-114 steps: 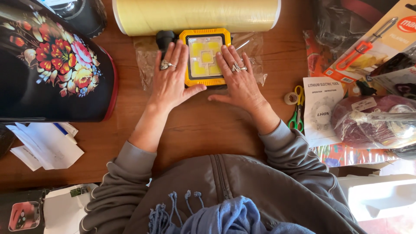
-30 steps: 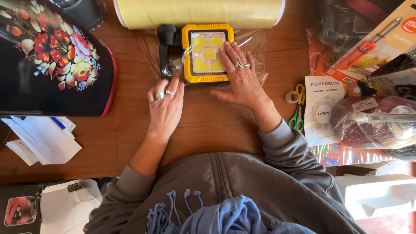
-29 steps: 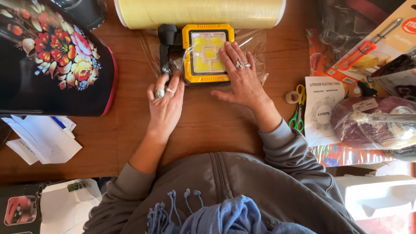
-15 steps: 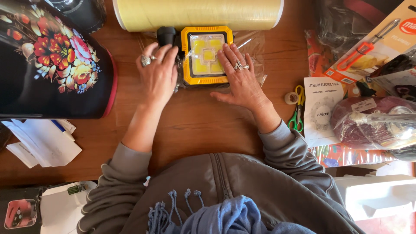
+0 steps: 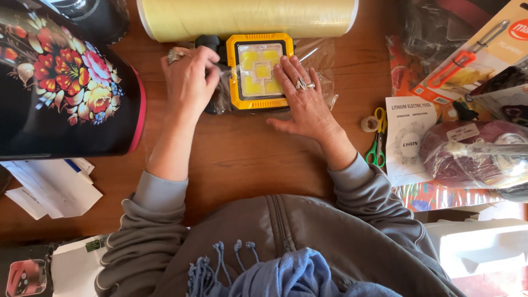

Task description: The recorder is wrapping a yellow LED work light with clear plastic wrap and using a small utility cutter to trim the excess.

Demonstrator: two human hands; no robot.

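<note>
Head camera, looking straight down at a brown wooden table (image 5: 231,165). A person in a grey zip-up top with a blue fringed scarf sits at the near edge, both arms stretched forward.

At the far middle of the table lies a square work light (image 5: 260,71) with a yellow frame and a pale yellow panel, lying in clear plastic wrap (image 5: 319,58). A black handle part (image 5: 212,104) sticks out on its left side.

The left hand (image 5: 188,80), wearing a ring, is curled over that black part at the light's left edge, fingers bent and closed around the wrapped handle. The right hand (image 5: 305,102), with rings on two fingers, lies flat and open, palm down, fingertips resting on the light's right lower corner and the wrap beside it; it presses rather than grasps.

Just beyond the light, touching or nearly touching it, lies a large roll of pale yellow film (image 5: 247,16). To the left sits a black cloth with bright painted flowers (image 5: 60,82), with white papers (image 5: 52,187) nearer the person. To the right lie green-and-yellow scissors (image 5: 378,137), a small tape roll (image 5: 369,124), a white leaflet (image 5: 410,137) and a purple wrapped bundle (image 5: 473,154).
</note>
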